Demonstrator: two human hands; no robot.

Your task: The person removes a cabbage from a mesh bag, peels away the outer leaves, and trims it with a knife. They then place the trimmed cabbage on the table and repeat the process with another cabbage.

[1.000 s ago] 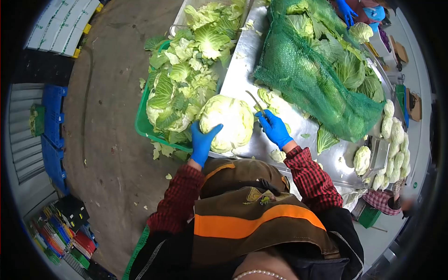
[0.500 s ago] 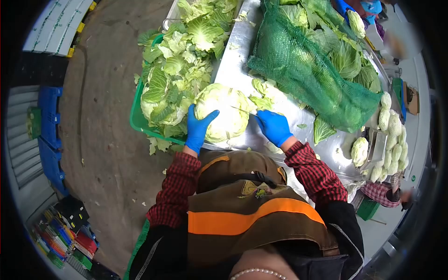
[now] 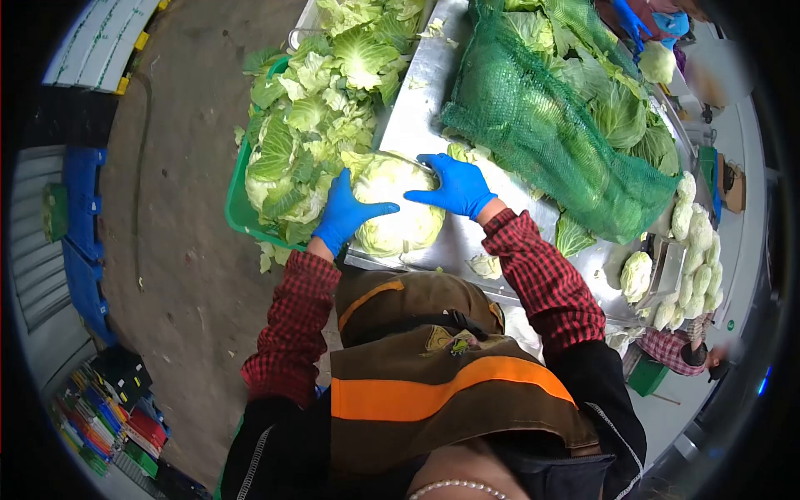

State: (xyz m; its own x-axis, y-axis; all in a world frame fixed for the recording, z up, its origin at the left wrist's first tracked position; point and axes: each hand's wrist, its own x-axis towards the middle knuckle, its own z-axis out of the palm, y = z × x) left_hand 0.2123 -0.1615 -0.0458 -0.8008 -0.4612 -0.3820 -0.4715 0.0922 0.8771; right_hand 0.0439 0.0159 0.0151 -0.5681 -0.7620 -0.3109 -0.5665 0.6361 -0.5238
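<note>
A pale, trimmed cabbage (image 3: 398, 218) sits on the metal table (image 3: 450, 250) in front of me. My left hand (image 3: 350, 212), in a blue glove, lies against its left side, thumb across the top. From the upper right, my right hand (image 3: 454, 187), also gloved in blue, grips the same cabbage with thumb and fingers spread around it. By the right fingers a thin dark line runs along the cabbage's upper edge; it looks like part of the knife blade, the handle hidden. Loose leaves lie just behind.
Left of the table, a green crate (image 3: 237, 204) is heaped with cabbage leaves. A green mesh sack (image 3: 533, 125) with cabbages lies across the right side. Beyond are a trimmed cabbage (image 3: 637, 277) and a pile of pale, elongated vegetables (image 3: 700, 258). Co-workers are at the right.
My right hand has moved left and up from beside the cabbage onto it, and the knife blade no longer stretches plainly across the top. My left hand stays at the left side.
</note>
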